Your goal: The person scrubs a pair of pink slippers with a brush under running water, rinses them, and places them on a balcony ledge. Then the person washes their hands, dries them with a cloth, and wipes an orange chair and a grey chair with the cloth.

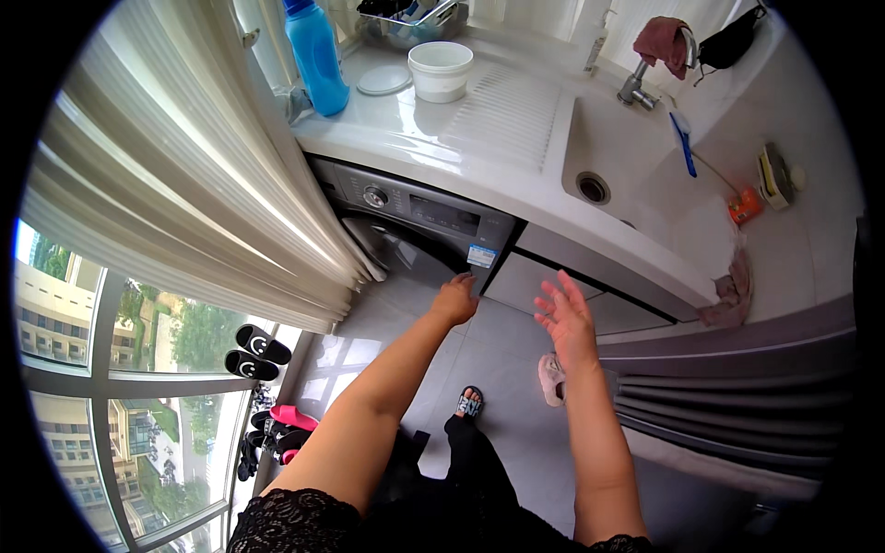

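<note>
Washing machine [415, 219]: smooth, metallic-looking. Countertop [396, 134]: glossy. Bucket [441, 81]: plastic. Tap [635, 88]: shiny metal. Curtain [212, 175]: cloth.

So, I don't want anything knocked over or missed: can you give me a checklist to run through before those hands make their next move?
1. Right hand free: ok, fingers spread and nothing in it.
2. Left hand touching the washing machine: cannot tell; the fingertips overlap its front in this view.
3. Washing machine door latched: cannot tell from this angle.
4. Blue bottle upright: ok, standing on the counter.
5. White tub covered: not ok, its top is open and the round white lid lies beside it.
</note>
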`<state>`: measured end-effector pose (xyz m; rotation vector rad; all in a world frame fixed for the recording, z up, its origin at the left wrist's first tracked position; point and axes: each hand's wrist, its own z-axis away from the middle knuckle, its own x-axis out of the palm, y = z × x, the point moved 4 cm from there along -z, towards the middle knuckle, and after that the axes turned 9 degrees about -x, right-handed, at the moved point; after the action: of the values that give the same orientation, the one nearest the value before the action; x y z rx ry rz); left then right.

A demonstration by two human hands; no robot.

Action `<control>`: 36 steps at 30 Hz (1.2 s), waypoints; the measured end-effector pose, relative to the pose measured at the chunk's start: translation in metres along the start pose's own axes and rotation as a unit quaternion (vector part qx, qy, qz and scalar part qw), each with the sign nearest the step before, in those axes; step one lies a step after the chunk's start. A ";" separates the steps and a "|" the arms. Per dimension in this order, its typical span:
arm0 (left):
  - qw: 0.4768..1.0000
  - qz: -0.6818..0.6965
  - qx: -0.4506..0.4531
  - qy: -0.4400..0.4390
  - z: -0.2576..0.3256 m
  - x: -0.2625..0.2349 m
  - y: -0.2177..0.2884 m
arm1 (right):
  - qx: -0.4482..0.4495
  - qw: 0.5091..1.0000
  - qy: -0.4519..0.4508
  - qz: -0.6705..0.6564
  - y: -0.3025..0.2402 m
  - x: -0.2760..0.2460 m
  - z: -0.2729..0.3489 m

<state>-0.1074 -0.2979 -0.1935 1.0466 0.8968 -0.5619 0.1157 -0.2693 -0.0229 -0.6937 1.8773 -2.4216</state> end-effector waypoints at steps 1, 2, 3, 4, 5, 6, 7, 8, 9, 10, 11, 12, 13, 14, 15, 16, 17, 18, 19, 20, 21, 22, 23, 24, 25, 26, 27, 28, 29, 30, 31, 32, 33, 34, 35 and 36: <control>0.998 -0.055 -0.028 -0.012 -0.015 0.020 -0.014 | 0.021 1.000 -0.003 0.000 0.016 -0.007 -0.007; 0.993 -0.105 -0.048 -0.026 -0.033 0.037 -0.020 | 0.045 0.999 -0.011 -0.001 0.036 -0.017 -0.012; 0.987 -0.131 -0.079 -0.053 -0.049 0.040 -0.014 | 0.063 0.998 -0.014 -0.011 0.055 -0.029 -0.013; 0.978 -0.157 -0.109 -0.083 -0.057 0.032 -0.005 | 0.082 0.996 -0.014 -0.021 0.072 -0.040 -0.011; 0.966 -0.185 -0.144 -0.109 -0.063 0.028 -0.010 | 0.092 0.995 -0.017 -0.034 0.089 -0.044 -0.009; 0.966 -0.182 -0.165 -0.084 -0.073 0.034 -0.026 | 0.102 0.993 -0.023 -0.048 0.103 -0.042 -0.008; 0.964 -0.185 -0.170 -0.091 -0.083 0.041 -0.040 | 0.112 0.991 -0.029 -0.062 0.116 -0.038 -0.011; 0.961 -0.189 -0.172 -0.102 -0.092 0.043 -0.047 | 0.110 0.992 -0.027 -0.047 0.123 -0.032 -0.016; 0.959 -0.194 -0.176 -0.112 -0.097 0.044 -0.054 | 0.109 0.993 -0.026 -0.034 0.126 -0.021 -0.021; 0.966 -0.184 -0.162 -0.084 -0.098 0.043 -0.059 | 0.108 0.994 -0.027 -0.020 0.132 -0.011 -0.027; 0.968 -0.178 -0.163 -0.067 -0.098 0.045 -0.068 | 0.101 0.994 -0.039 -0.003 0.139 0.003 -0.036; 0.971 -0.169 -0.162 -0.054 -0.096 0.052 -0.074 | 0.096 0.994 -0.049 0.016 0.145 0.016 -0.046; 0.972 -0.160 -0.165 -0.039 -0.090 0.057 -0.085 | 0.091 0.993 -0.061 0.036 0.154 0.031 -0.054; 0.974 -0.147 -0.166 -0.046 -0.078 0.058 -0.090 | 0.083 0.992 -0.075 0.064 0.168 0.040 -0.062; 0.976 -0.133 -0.166 -0.051 -0.062 0.053 -0.091 | 0.073 0.989 -0.089 0.093 0.188 0.046 -0.073; 0.977 -0.119 -0.168 -0.056 -0.045 0.049 -0.095 | 0.063 0.985 -0.106 0.122 0.210 0.052 -0.078; 0.979 -0.105 -0.170 -0.041 -0.025 0.044 -0.107 | 0.069 0.981 -0.121 0.136 0.231 0.061 -0.080; 0.982 -0.089 -0.167 -0.028 -0.004 0.042 -0.123 | 0.074 0.977 -0.131 0.154 0.251 0.070 -0.082; 0.984 -0.073 -0.165 -0.014 0.018 0.038 -0.139 | 0.078 0.972 -0.142 0.171 0.269 0.080 -0.082; 0.982 -0.063 -0.180 -0.002 0.039 0.025 -0.150 | 0.093 0.968 -0.149 0.181 0.282 0.093 -0.080; 0.980 -0.051 -0.192 0.010 0.060 0.016 -0.162 | 0.101 0.964 -0.160 0.188 0.297 0.103 -0.078; 0.976 -0.031 -0.210 0.039 0.080 0.015 -0.181 | 0.107 0.960 -0.170 0.196 0.314 0.111 -0.076; 0.972 -0.010 -0.227 0.068 0.097 0.015 -0.199 | 0.112 0.956 -0.179 0.204 0.329 0.118 -0.077; 0.961 0.007 -0.261 0.089 0.113 0.012 -0.215 | 0.107 0.955 -0.187 0.204 0.343 0.125 -0.078; 0.949 0.023 -0.294 0.108 0.128 0.010 -0.230 | 0.110 0.951 -0.195 0.213 0.355 0.131 -0.081; 0.937 0.037 -0.304 0.169 0.143 0.012 -0.247 | 0.114 0.947 -0.204 0.221 0.365 0.139 -0.085; 0.920 0.043 -0.321 0.219 0.153 0.008 -0.259 | 0.118 0.943 -0.211 0.230 0.380 0.144 -0.089; 0.909 0.038 -0.313 0.272 0.161 0.006 -0.272 | 0.115 0.940 -0.218 0.235 0.395 0.147 -0.096; 0.896 0.032 -0.303 0.324 0.166 0.004 -0.287 | 0.111 0.938 -0.224 0.240 0.411 0.149 -0.104; 0.883 0.031 -0.301 0.359 0.170 0.001 -0.300 | 0.107 0.936 -0.229 0.245 0.427 0.151 -0.112; 0.870 0.031 -0.299 0.392 0.172 -0.002 -0.314 | 0.103 0.936 -0.229 0.248 0.442 0.153 -0.121; 0.856 0.026 -0.296 0.424 0.174 -0.003 -0.332 | 0.100 0.935 -0.230 0.249 0.458 0.156 -0.130; 0.840 0.019 -0.292 0.458 0.175 -0.005 -0.352 | 0.094 0.936 -0.232 0.248 0.474 0.162 -0.140; 0.833 0.007 -0.284 0.475 0.174 -0.010 -0.371 | 0.098 0.935 -0.234 0.248 0.487 0.166 -0.149; 0.827 -0.005 -0.275 0.490 0.173 -0.014 -0.388 | 0.104 0.934 -0.235 0.249 0.500 0.169 -0.158; 0.821 0.003 -0.267 0.504 0.171 -0.018 -0.403 | 0.106 0.933 -0.234 0.250 0.509 0.170 -0.165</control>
<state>-0.3647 -0.6213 -0.3399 0.7772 1.8484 0.3370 -0.2284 -0.3077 -0.4653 -0.6120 1.3718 -1.8886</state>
